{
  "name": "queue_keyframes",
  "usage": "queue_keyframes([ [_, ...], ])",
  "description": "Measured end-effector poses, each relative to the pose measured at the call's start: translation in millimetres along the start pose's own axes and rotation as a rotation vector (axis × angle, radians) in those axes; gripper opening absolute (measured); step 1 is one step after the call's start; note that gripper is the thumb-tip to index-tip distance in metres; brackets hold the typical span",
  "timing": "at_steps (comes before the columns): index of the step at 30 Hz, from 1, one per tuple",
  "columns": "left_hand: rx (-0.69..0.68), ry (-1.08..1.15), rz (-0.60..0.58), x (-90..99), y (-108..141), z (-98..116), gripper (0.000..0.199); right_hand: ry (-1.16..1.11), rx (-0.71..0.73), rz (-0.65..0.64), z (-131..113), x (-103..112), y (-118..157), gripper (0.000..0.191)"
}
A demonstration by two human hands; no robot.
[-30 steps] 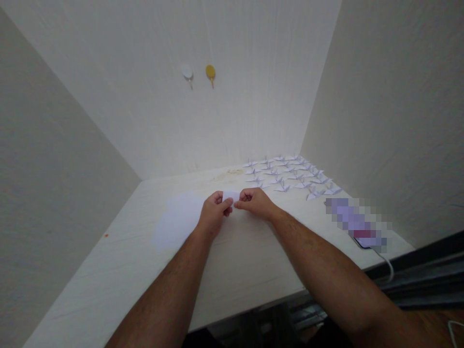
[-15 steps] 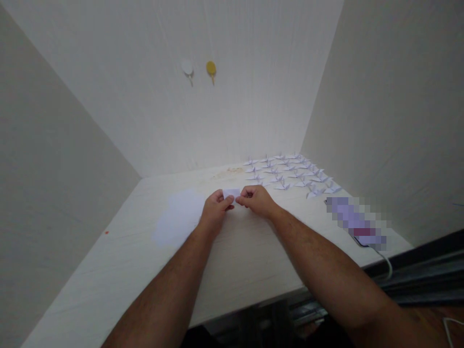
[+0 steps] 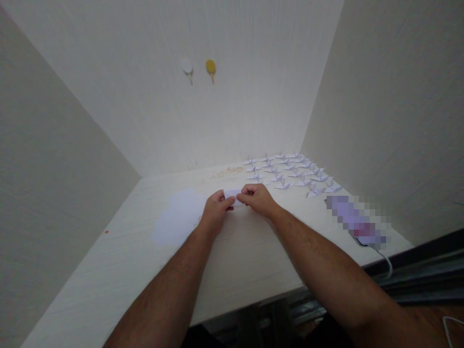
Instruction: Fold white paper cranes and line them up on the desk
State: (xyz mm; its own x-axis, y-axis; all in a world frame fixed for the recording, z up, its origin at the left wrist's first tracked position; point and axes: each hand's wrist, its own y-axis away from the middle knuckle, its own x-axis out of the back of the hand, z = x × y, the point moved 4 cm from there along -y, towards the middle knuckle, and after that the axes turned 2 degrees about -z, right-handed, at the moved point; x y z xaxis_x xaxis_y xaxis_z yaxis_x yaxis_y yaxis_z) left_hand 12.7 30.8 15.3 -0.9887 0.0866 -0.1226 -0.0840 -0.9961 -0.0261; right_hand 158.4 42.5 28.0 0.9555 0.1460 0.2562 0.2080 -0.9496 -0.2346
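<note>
A small piece of white paper (image 3: 232, 193) is held between my two hands above the middle of the table. My left hand (image 3: 216, 209) pinches its left side, the thumb lying across the front. On the right side, my right hand (image 3: 256, 197) grips the paper between thumb and fingers. The thumbs are close to each other, and the fingertips hide part of the paper, so its folds are hard to make out.
Several folded white paper cranes (image 3: 282, 184) stand in rows at the back right. White paper sheets (image 3: 177, 215) lie left of my hands. A phone (image 3: 355, 220) with a white cable (image 3: 387, 263) rests near the right edge. Two hooks (image 3: 210, 66) are on the back wall.
The paper looks slightly tilted or bent now, its right side lower than before. Both hands keep their hold and have shifted only a little.
</note>
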Motion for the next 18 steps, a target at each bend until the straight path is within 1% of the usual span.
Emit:
queue_keyframes([
  [7,-0.022,-0.053,-0.025,2.1,-3.3,-5.1,0.021,0.022,0.023,0.041,0.0,4.0,-0.5,0.02],
  [13,-0.028,-0.027,0.048,4.5,-2.2,-2.6,0.023,0.028,0.067,0.066,-2.3,5.8,-0.3,0.021],
  [18,-0.029,-0.036,0.097,7.3,-2.5,-1.2,0.023,0.032,0.03,0.052,-5.3,5.6,-0.2,0.022],
])
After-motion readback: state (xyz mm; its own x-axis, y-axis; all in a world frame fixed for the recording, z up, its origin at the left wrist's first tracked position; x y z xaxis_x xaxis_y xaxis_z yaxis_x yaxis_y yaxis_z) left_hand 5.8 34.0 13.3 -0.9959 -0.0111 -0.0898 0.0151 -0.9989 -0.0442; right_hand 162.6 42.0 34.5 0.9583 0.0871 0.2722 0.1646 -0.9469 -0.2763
